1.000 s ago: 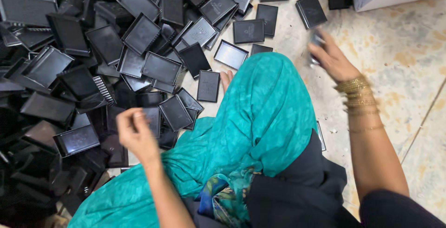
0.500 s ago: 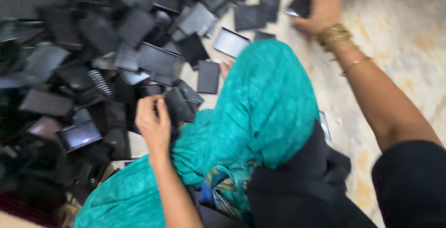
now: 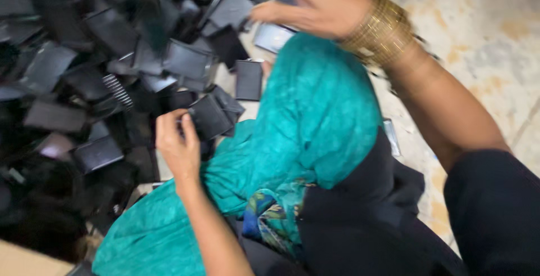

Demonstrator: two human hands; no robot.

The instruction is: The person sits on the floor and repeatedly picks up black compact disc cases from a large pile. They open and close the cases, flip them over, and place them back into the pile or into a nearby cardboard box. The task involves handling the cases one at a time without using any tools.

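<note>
My left hand (image 3: pixel 179 144), in the lower left of the frame, is closed on a black flat case (image 3: pixel 209 117) at the edge of the pile of black cases (image 3: pixel 84 73); a moment ago it was only reaching there. My right hand (image 3: pixel 315 6) has come back from the upper right to the top centre, fingers curled over a grey case (image 3: pixel 273 37); I cannot tell if it grips it

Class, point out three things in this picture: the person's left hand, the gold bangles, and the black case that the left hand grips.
left hand (image 3: pixel 177 144), head view, on the back of the hand.
gold bangles (image 3: pixel 382 31), head view, on the middle of the stack at the right wrist.
black case (image 3: pixel 211 117), head view, on its flat upper face.
</note>
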